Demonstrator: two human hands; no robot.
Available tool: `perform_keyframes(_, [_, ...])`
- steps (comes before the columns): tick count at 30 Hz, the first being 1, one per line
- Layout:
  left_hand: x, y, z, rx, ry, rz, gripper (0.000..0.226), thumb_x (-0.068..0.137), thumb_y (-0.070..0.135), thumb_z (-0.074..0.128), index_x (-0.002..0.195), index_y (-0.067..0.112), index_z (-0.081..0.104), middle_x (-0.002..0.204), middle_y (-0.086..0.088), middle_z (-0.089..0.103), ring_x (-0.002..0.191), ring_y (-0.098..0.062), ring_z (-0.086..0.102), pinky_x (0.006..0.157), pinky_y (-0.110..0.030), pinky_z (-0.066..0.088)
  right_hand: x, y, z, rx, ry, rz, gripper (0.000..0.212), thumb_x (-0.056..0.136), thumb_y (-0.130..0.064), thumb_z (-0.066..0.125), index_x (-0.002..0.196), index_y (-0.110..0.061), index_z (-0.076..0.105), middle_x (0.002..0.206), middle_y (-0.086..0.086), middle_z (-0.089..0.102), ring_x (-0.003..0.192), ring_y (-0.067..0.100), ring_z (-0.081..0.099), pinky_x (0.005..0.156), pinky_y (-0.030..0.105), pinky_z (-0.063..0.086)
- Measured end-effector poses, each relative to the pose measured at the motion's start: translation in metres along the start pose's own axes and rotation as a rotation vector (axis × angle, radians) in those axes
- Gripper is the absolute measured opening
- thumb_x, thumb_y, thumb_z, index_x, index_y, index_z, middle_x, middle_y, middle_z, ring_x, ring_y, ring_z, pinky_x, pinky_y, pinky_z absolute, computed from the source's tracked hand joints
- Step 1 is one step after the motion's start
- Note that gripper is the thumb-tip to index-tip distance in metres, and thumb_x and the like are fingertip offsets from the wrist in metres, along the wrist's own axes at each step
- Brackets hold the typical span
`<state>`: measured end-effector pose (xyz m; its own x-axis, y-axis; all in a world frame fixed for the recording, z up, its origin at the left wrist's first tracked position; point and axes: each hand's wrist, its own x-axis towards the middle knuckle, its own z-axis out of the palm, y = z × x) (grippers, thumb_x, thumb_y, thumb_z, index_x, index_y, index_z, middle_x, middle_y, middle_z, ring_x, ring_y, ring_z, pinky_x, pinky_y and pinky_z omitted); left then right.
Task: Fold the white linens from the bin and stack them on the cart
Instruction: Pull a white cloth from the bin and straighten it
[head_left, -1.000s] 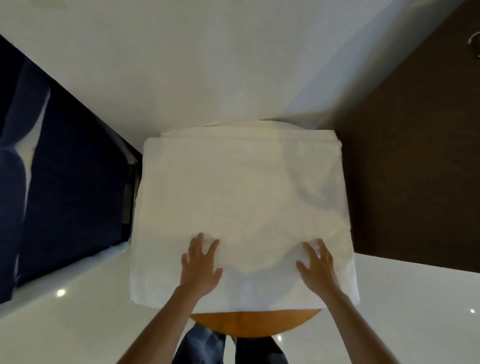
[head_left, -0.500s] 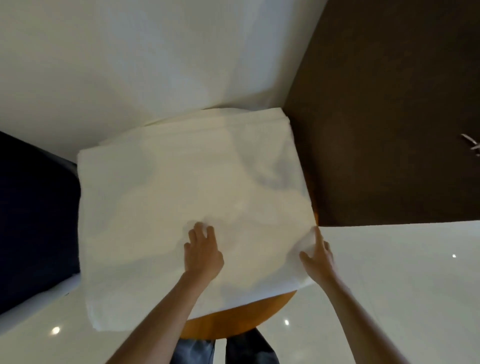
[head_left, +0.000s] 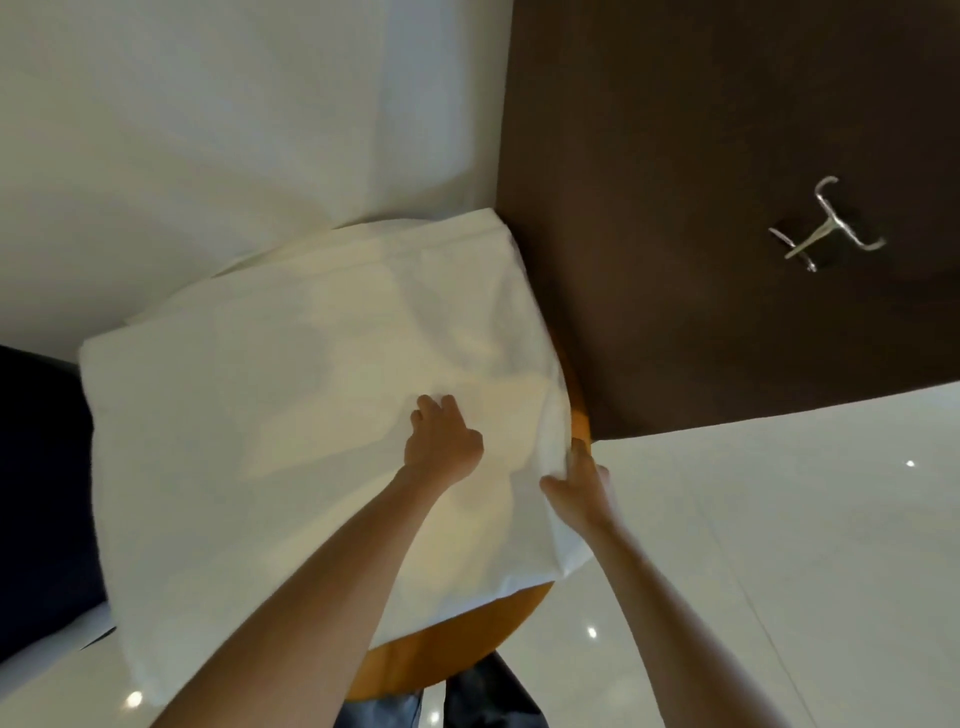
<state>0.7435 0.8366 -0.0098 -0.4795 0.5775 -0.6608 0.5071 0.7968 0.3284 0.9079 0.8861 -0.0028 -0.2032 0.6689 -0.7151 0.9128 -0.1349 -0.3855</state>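
Now pressing flat left hand (head_left: 441, 447) on folded white linen sheet (head_left: 260, 441), pinching its right edge with right hand (head_left: 579, 486).

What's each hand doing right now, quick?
Left hand: resting on the white linen, fingers bent; whether it grips cannot be told.
Right hand: closed, pinching the linen's right edge.

Dark brown wood-grain wall panel (head_left: 701, 208), bearing a chrome metal hook (head_left: 827, 228). Left of panel, plain white wall (head_left: 208, 130). Below panel, glossy white tiled floor (head_left: 779, 545) with light glints; round orange wooden tabletop (head_left: 467, 649) near panel's lower-left corner.
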Motion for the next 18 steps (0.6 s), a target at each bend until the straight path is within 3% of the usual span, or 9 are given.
perform_keyframes(3, [0.010,0.020,-0.005,-0.035,-0.048,0.030,0.045,0.100,0.035,0.041,0.132,0.004,0.039,0.134,-0.018,0.039,0.126,-0.034,0.042,0.102,-0.043,0.040,-0.009,-0.008,0.005,-0.089,0.096,-0.111,0.057,0.094,-0.019,0.050,0.145,-0.027,0.027,0.120,0.001,0.058,0.088,0.016,0.056,0.064,0.021,0.047])
perform_keyframes(6, [0.021,0.051,-0.015,-0.089,-0.117,0.051,0.066,0.098,0.056,0.032,0.141,0.006,0.033,0.143,-0.017,0.040,0.128,-0.033,0.045,0.105,-0.043,0.043,-0.026,-0.013,0.012,-0.177,0.217,-0.221,0.059,0.098,-0.023,0.047,0.151,-0.029,0.022,0.122,-0.001,0.059,0.096,0.016,0.061,0.077,0.024,0.053])
perform_keyframes(9, [0.027,0.084,-0.024,-0.076,-0.043,0.061,0.075,0.094,0.064,0.038,0.145,0.010,0.027,0.145,-0.014,0.037,0.129,-0.033,0.045,0.102,-0.042,0.044,-0.041,-0.021,0.016,-0.246,0.264,-0.306,0.060,0.099,-0.025,0.048,0.152,-0.029,0.022,0.115,0.000,0.059,0.090,0.013,0.058,0.077,0.021,0.050])
perform_keyframes(11, [0.026,0.095,-0.029,-0.015,0.033,0.015,0.076,0.092,0.061,0.047,0.145,0.011,0.026,0.145,-0.013,0.034,0.131,-0.032,0.041,0.102,-0.040,0.041,-0.051,-0.025,0.021,-0.253,0.323,-0.403,0.064,0.087,-0.020,0.067,0.145,-0.024,0.040,0.098,0.002,0.063,0.069,0.010,0.050,0.062,0.019,0.048])
perform_keyframes(14, [0.031,0.093,-0.037,-0.006,0.111,-0.076,0.053,0.094,0.043,0.053,0.132,0.008,0.039,0.134,-0.015,0.041,0.119,-0.027,0.044,0.098,-0.034,0.043,-0.056,-0.022,0.025,-0.253,0.434,-0.513,0.070,0.058,-0.014,0.090,0.123,-0.020,0.065,0.071,-0.002,0.060,0.047,0.008,0.040,0.042,0.013,0.040])
perform_keyframes(16, [0.036,0.088,-0.041,-0.121,0.069,-0.109,0.043,0.097,0.034,0.051,0.129,0.006,0.045,0.129,-0.014,0.047,0.115,-0.026,0.048,0.095,-0.031,0.044,-0.061,-0.019,0.018,-0.249,0.416,-0.497,0.072,0.057,-0.015,0.090,0.124,-0.020,0.065,0.071,-0.004,0.061,0.046,0.012,0.051,0.041,0.014,0.044])
perform_keyframes(18, [0.036,0.088,-0.044,-0.301,0.026,-0.125,0.039,0.098,0.029,0.050,0.130,0.006,0.047,0.127,-0.013,0.053,0.109,-0.026,0.055,0.091,-0.031,0.049,-0.068,-0.022,0.004,-0.224,0.365,-0.438,0.069,0.076,-0.020,0.078,0.139,-0.023,0.050,0.092,-0.003,0.064,0.067,0.015,0.063,0.058,0.019,0.053])
